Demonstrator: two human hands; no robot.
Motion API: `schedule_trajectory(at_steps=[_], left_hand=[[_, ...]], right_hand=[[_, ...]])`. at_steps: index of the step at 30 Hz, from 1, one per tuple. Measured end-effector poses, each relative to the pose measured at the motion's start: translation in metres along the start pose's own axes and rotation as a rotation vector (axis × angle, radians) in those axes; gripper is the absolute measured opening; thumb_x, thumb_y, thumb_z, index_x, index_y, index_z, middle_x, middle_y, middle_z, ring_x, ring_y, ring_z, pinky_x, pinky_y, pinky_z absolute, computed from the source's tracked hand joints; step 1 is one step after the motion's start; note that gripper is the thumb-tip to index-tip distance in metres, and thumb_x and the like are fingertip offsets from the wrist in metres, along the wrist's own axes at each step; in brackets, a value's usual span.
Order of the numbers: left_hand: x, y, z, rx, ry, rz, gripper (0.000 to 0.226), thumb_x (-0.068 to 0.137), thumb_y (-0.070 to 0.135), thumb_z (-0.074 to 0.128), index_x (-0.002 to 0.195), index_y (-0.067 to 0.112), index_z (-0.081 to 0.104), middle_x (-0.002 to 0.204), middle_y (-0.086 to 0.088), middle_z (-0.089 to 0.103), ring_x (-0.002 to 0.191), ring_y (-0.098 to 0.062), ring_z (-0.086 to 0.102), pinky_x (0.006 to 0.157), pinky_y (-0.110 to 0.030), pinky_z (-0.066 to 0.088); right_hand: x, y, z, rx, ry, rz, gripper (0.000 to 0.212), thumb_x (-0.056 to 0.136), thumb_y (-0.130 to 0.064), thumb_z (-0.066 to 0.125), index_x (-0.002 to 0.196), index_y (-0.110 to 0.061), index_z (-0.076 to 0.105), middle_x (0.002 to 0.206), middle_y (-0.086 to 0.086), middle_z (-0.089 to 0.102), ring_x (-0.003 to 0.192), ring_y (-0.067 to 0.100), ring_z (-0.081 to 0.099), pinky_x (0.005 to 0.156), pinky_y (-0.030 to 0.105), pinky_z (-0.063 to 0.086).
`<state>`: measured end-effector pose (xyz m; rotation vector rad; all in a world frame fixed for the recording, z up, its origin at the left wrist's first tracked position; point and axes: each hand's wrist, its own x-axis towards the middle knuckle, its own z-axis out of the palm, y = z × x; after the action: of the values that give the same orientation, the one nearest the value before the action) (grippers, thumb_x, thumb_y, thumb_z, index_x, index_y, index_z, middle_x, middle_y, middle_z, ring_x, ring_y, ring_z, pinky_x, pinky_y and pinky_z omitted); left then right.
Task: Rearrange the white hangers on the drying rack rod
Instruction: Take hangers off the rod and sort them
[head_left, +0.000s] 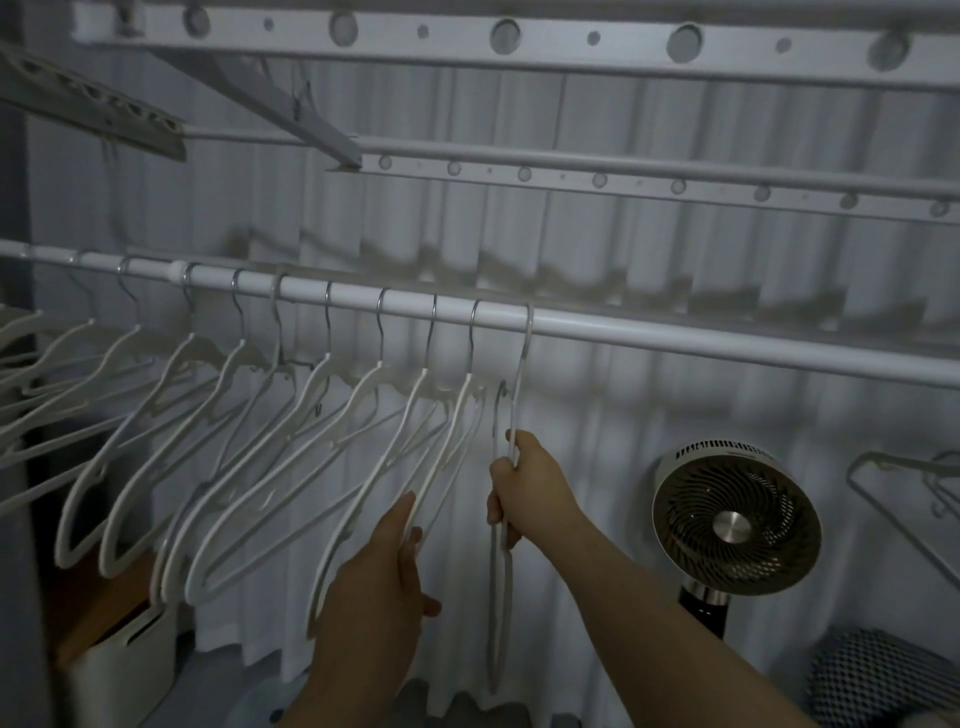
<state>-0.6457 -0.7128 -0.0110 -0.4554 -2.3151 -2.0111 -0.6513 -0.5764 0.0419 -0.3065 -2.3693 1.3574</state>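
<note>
Head view: slim white plastic hangers hang evenly spaced under the white metal rod. My left hand lies against the second-last hanger; I cannot tell whether it grips. My right hand clenches the last hanger. Judging by the spacing, only these two remain.

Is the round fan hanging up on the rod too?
No, the fan sits on a dark stand below the rod, right of the white hangers.
</note>
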Motion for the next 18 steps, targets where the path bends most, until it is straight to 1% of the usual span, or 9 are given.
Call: schedule_trajectory(at_steps=[2,4,5,6,8,11,14,16,18], left_hand=[[0.0,-0.001,0.0,0.017,-0.003,-0.003,0.059,0.089,-0.008,0.041,0.137,0.024,0.034,0.134,-0.016,0.05,0.106,-0.04,0.059,0.07,-0.037,0.05],[-0.002,-0.001,0.0,0.063,0.002,0.019,0.06,0.087,-0.006,0.047,0.137,0.024,0.034,0.127,-0.018,0.055,0.103,-0.04,0.06,0.083,-0.048,0.051],[-0.003,0.0,0.0,0.099,-0.001,0.036,0.06,0.086,-0.004,0.049,0.137,0.024,0.035,0.124,-0.018,0.057,0.101,-0.04,0.061,0.085,-0.05,0.051],[-0.003,0.0,0.0,0.101,-0.004,0.03,0.061,0.085,-0.005,0.05,0.137,0.023,0.035,0.124,-0.018,0.057,0.101,-0.04,0.061,0.086,-0.051,0.05],[0.0,0.001,0.002,0.079,-0.033,-0.009,0.068,0.082,-0.013,0.049,0.139,0.02,0.031,0.135,-0.016,0.049,0.106,-0.039,0.059,0.09,-0.049,0.049],[0.0,0.003,0.007,0.075,-0.057,-0.008,0.071,0.081,-0.016,0.047,0.14,0.02,0.028,0.139,-0.014,0.044,0.108,-0.039,0.058,0.087,-0.046,0.049],[-0.001,0.004,0.01,0.042,-0.079,-0.011,0.074,0.079,-0.019,0.048,0.14,0.018,0.027,0.141,-0.015,0.042,0.11,-0.039,0.056,0.08,-0.041,0.048],[0.0,0.003,0.013,0.047,-0.099,-0.009,0.074,0.079,-0.019,0.048,0.141,0.016,0.025,0.141,-0.016,0.041,0.114,-0.04,0.054,0.088,-0.046,0.046],[-0.003,0.002,0.015,0.059,-0.069,0.029,0.067,0.083,-0.013,0.048,0.14,0.016,0.029,0.135,-0.017,0.047,0.108,-0.04,0.056,0.087,-0.049,0.047]], right_hand=[[0.0,0.001,0.0,0.007,0.005,0.004,0.039,0.094,-0.01,0.031,0.133,-0.01,0.027,0.055,0.007,0.05,0.025,0.001,0.045,0.029,0.016,0.04],[0.0,0.002,-0.001,0.024,0.007,0.011,0.045,0.095,-0.01,0.031,0.139,-0.01,0.022,0.054,0.007,0.05,0.024,0.002,0.044,0.028,0.014,0.037],[0.0,0.002,-0.002,0.032,0.006,0.012,0.045,0.095,-0.01,0.03,0.139,-0.009,0.021,0.053,0.007,0.049,0.024,0.002,0.044,0.028,0.013,0.036],[0.0,0.003,-0.003,0.034,0.008,0.009,0.044,0.095,-0.01,0.03,0.138,-0.008,0.022,0.053,0.007,0.049,0.024,0.001,0.044,0.028,0.013,0.036],[-0.002,0.004,-0.005,0.026,0.021,0.004,0.044,0.095,-0.01,0.03,0.138,-0.007,0.022,0.053,0.006,0.049,0.025,0.001,0.043,0.03,0.013,0.036],[-0.004,0.007,-0.009,0.043,0.046,0.004,0.046,0.095,-0.009,0.029,0.14,-0.008,0.019,0.053,0.006,0.048,0.025,0.0,0.043,0.031,0.014,0.037],[-0.006,0.008,-0.014,0.03,0.045,0.003,0.041,0.095,-0.01,0.029,0.136,-0.008,0.025,0.054,0.006,0.048,0.026,0.0,0.044,0.031,0.015,0.039],[-0.007,0.008,-0.017,0.033,0.046,0.006,0.041,0.095,-0.01,0.029,0.136,-0.009,0.025,0.053,0.006,0.048,0.025,0.0,0.043,0.031,0.015,0.038],[-0.009,0.009,-0.019,0.046,0.051,0.009,0.043,0.095,-0.009,0.029,0.138,-0.01,0.024,0.053,0.007,0.048,0.025,0.001,0.043,0.03,0.013,0.036]])
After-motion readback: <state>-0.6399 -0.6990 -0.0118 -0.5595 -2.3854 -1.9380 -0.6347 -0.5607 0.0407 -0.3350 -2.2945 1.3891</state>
